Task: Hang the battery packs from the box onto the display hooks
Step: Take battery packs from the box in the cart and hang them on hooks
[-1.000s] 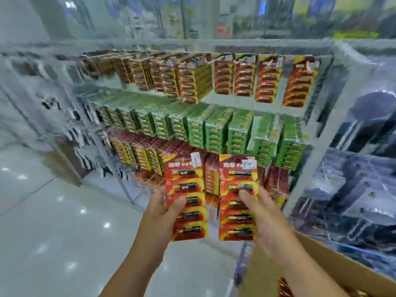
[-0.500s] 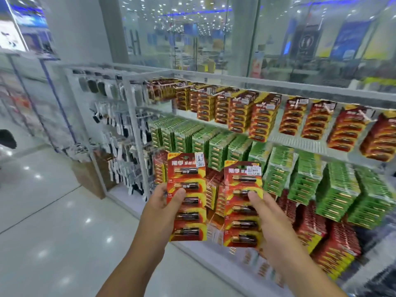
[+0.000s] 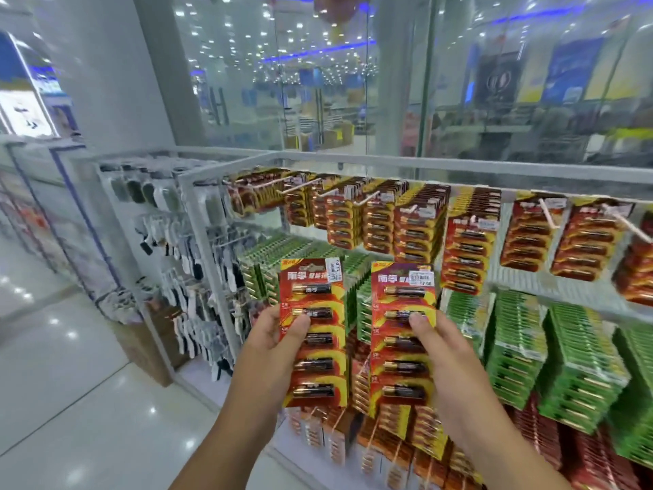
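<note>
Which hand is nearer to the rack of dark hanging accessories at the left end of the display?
Left. The left hand, holding a red battery pack, sits just right of the accessory rack; the right hand, with its own pack, is farther right, before the green packs.

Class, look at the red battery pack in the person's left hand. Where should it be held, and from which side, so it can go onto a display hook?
Hold the left battery pack at its lower half, from its left edge, as the left hand does: thumb in front, fingers behind. The card is flat and upright, so this probably leaves its top edge free to meet a hook.
</note>
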The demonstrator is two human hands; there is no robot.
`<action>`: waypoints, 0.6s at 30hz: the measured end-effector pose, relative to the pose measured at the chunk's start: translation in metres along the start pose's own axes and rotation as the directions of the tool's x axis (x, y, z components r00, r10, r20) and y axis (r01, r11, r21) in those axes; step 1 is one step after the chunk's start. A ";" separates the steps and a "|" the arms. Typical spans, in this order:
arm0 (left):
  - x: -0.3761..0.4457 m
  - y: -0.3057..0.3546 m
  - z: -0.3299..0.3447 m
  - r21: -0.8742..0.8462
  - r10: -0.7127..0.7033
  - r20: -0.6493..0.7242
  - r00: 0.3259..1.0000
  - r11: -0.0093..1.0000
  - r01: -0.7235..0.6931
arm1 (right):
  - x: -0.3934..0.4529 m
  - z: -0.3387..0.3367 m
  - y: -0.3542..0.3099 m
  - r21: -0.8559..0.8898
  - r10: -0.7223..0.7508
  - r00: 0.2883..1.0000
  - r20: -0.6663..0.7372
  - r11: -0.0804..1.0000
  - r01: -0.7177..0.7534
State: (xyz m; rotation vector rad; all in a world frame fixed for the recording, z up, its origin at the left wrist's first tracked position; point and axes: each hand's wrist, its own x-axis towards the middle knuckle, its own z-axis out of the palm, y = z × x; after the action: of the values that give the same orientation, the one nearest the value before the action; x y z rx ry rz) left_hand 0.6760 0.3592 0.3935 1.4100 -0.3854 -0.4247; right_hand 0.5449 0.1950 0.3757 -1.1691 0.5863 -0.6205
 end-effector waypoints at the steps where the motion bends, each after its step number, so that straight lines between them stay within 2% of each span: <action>1: 0.013 0.002 0.003 -0.003 0.006 0.005 1.000 1.000 -0.006 | 0.010 0.002 -0.002 0.016 -0.006 1.000 0.000 1.000 0.006; 12: 0.175 -0.003 -0.001 -0.033 0.002 0.109 0.994 0.999 0.002 | 0.125 0.059 -0.011 0.006 -0.095 0.993 -0.069 0.995 0.096; 18: 0.266 0.004 -0.013 -0.020 0.028 0.236 0.971 1.000 -0.024 | 0.185 0.103 -0.016 0.022 -0.112 0.972 -0.205 0.993 0.119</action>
State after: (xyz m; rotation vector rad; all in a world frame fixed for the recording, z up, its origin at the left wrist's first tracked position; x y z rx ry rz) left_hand 0.9129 0.2377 0.3975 1.3399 -0.5917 -0.5752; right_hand 0.7443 0.1258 0.4018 -1.1203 0.6811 -0.8538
